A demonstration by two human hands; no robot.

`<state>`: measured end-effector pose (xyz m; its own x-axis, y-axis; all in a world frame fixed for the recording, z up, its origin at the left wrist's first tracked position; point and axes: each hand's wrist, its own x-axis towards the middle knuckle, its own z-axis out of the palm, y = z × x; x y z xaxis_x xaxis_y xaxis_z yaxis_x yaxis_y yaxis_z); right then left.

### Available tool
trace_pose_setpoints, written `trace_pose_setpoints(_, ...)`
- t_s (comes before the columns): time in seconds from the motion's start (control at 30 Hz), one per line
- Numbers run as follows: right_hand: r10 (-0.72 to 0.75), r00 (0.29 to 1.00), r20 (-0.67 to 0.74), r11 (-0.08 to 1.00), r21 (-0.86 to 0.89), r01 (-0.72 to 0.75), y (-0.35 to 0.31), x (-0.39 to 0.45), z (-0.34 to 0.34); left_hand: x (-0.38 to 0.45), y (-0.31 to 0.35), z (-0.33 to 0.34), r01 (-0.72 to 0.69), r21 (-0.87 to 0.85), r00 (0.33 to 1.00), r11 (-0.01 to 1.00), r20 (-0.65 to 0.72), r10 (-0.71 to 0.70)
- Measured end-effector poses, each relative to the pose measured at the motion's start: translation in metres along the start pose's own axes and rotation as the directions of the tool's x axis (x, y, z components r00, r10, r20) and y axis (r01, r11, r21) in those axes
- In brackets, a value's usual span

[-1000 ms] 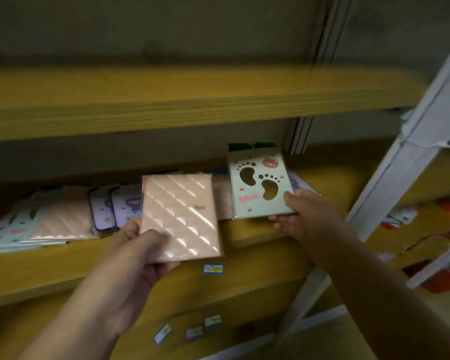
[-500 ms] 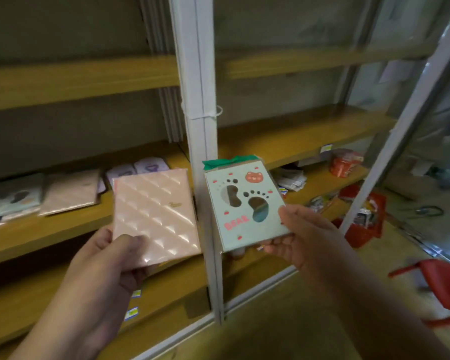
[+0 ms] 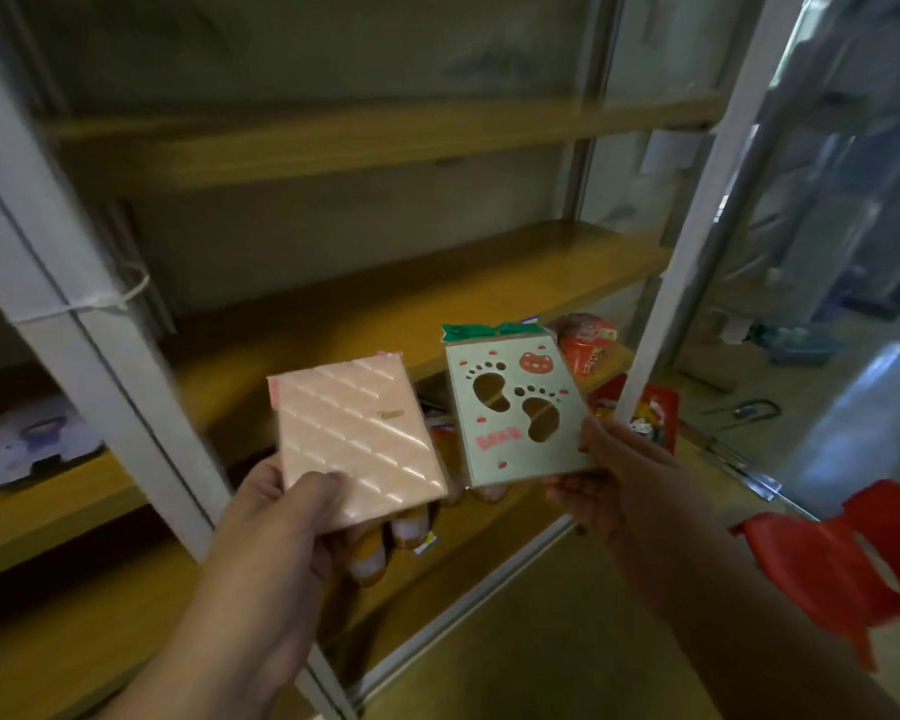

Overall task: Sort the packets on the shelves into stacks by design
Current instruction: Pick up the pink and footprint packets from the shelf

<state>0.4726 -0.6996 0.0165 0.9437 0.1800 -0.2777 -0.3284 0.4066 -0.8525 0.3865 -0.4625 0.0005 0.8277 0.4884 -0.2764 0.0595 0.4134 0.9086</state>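
Head view, left hand: my left hand pinches the pink quilted packet at its lower corner, thumb on the front face and fingers curled behind it.
Head view, right hand: my right hand holds the green footprint packet at its lower right edge, thumb on the front, the other fingers under it.
Where the packets are: both are in the air in front of the wooden shelf, just beside each other but apart, neither on a stack yet.
Other packets: some purple packets lie on the shelf at far left, behind the white post; they are blurred and I cannot tell their design.
Risk of slipping: I judge that both grips are only at a corner, and the pink cover looks glossy, so a quick swing can make it slide out and fall to the floor.
Risk of collision: the white post stands between my hands and the left shelf part; a packet edge can hit it if I reach across without care.
Risk of wrong stack: the picture is blurred, so I may put a design in the wrong place.
Clutter: red snack bags lie on the lower shelf behind the green packet; a dropped packet can land among them.
Floor: a red stool stands at right, near my arm.
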Motion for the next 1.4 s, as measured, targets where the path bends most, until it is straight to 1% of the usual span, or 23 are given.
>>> trace_pose_setpoints(0.13,-0.019,0.999,-0.027,0.996,-0.089,0.017,-0.023,0.063,-0.017,0.067,-0.008,0.046,0.043,-0.009,0.999,0.999,0.025,-0.042)
trace_pose_setpoints(0.2,-0.025,0.999,-0.032,0.992,-0.124,0.021,-0.036,0.096,-0.021,0.102,-0.006,0.065,0.004,0.03,1.0,1.0,-0.001,-0.004)
trace_pose_setpoints(0.33,0.002,0.999,-0.038,0.99,-0.139,-0.008,-0.057,0.157,-0.025,0.164,0.007,0.101,-0.155,0.176,0.982,0.972,-0.078,0.171)
trace_pose_setpoints(0.4,0.017,1.0,-0.021,0.987,-0.16,-0.02,-0.064,0.184,-0.024,0.193,0.013,0.112,-0.144,0.253,0.98,0.957,-0.097,0.173)
trace_pose_setpoints(0.47,0.025,1.0,-0.008,0.979,-0.202,-0.026,-0.067,0.212,-0.022,0.217,0.015,0.12,-0.102,0.315,0.986,0.944,-0.094,0.138)
trace_pose_setpoints(0.53,0.031,0.999,0.008,0.966,-0.257,-0.028,-0.07,0.238,-0.019,0.234,0.013,0.124,-0.094,0.393,0.986,0.915,-0.089,0.14)
trace_pose_setpoints(0.63,0.027,0.995,0.093,0.931,-0.364,0.009,-0.073,0.275,-0.015,0.247,0.01,0.128,-0.095,0.55,0.97,0.83,-0.137,0.202)
trace_pose_setpoints(0.67,0.016,0.989,0.145,0.905,-0.423,0.047,-0.074,0.285,-0.013,0.249,0.008,0.13,-0.092,0.619,0.957,0.78,-0.161,0.241)
trace_pose_setpoints(0.73,0.012,0.974,0.227,0.85,-0.516,0.109,-0.078,0.305,-0.009,0.251,0.003,0.135,-0.061,0.77,0.92,0.635,-0.204,0.336)
trace_pose_setpoints(0.77,0.029,0.967,0.254,0.842,-0.528,0.114,-0.079,0.315,-0.007,0.252,0.001,0.138,-0.024,0.809,0.902,0.588,-0.237,0.362)
trace_pose_setpoints(0.83,0.077,0.947,0.311,0.839,-0.534,0.107,-0.082,0.335,-0.002,0.25,-0.005,0.146,0.052,0.842,0.873,0.537,-0.299,0.384)
trace_pose_setpoints(0.87,0.087,0.935,0.344,0.83,-0.544,0.123,-0.083,0.345,0.0,0.249,-0.007,0.149,0.08,0.867,0.859,0.492,-0.311,0.408)
trace_pose_setpoints(0.93,0.088,0.913,0.399,0.818,-0.551,0.163,-0.085,0.364,0.001,0.248,-0.01,0.154,0.122,0.924,0.83,0.363,-0.295,0.473)
trace_pose_setpoints(0.97,0.088,0.905,0.416,0.815,-0.552,0.174,-0.086,0.374,0.0,0.246,-0.01,0.155,0.123,0.94,0.822,0.318,-0.276,0.498)
trace_pose_setpoints(1.07,0.109,0.902,0.419,0.792,-0.584,0.175,-0.087,0.404,-0.005,0.242,-0.015,0.163,0.094,0.961,0.823,0.259,-0.222,0.523)
trace_pose_setpoints(1.13,0.12,0.904,0.41,0.763,-0.621,0.18,-0.088,0.421,-0.006,0.237,-0.02,0.173,0.059,0.958,0.809,0.281,-0.211,0.549)
trace_pose_setpoints(1.2,0.111,0.902,0.416,0.7,-0.677,0.226,-0.09,0.434,-0.006,0.231,-0.025,0.183,0.036,0.949,0.792,0.313,-0.218,0.57)
trace_pose_setpoints(1.27,0.078,0.897,0.435,0.58,-0.752,0.314,-0.094,0.445,-0.006,0.227,-0.029,0.193,0.027,0.946,0.792,0.324,-0.219,0.571)
trace_pose_setpoints(1.33,0.02,0.881,0.473,0.38,-0.818,0.431,-0.098,0.453,-0.008,0.225,-0.032,0.201,0.027,0.943,0.792,0.333,-0.224,0.569)
trace_pose_setpoints(1.4,-0.013,0.859,0.512,0.189,-0.843,0.505,-0.102,0.458,-0.011,0.223,-0.034,0.205,0.035,0.948,0.787,0.315,-0.221,0.576)
